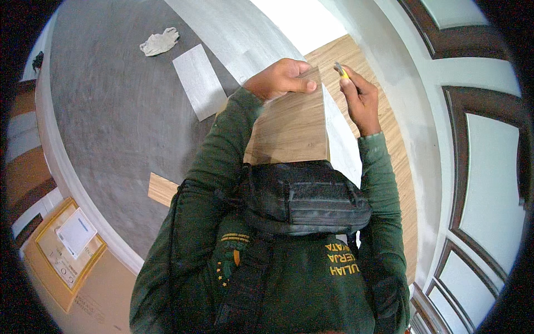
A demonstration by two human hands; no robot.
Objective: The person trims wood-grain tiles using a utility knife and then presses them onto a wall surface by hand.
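Over the grey concrete floor (111, 122), head cam looking straight down: left hand (281, 78) is clamped on the top edge of a light oak-look wood-grain laminate plank (292, 125), fingers curled over the far edge, thumb lying along the face. Plank is held up in front of the chest, tilted, its lower end hidden behind the black fabric chest pack (303, 195) strapped over the dark green long-sleeve jacket (206, 183). Right hand (361, 100) is closed around a small yellow-handled utility knife (340, 70), metal blade tip poking out above the fingers, just beside the plank's upper right corner; can't tell if the blade touches the plank. Hands are near each other but apart. Under the plank, a strip of pale grey underlay sheet (233, 33) runs diagonally across the floor, with already laid wood-look flooring (389, 128) to its right along the white wall (423, 111). On the concrete: a loose pale grey rectangular plank piece (199, 80) lying face down, a crumpled white work glove (159, 42) further off at top left, a small oak-look offcut (162, 189) just beside the left elbow. Lower left: flat brown cardboard box (61, 250) with a white label. Right edge: dark-framed white panelled door (484, 167).
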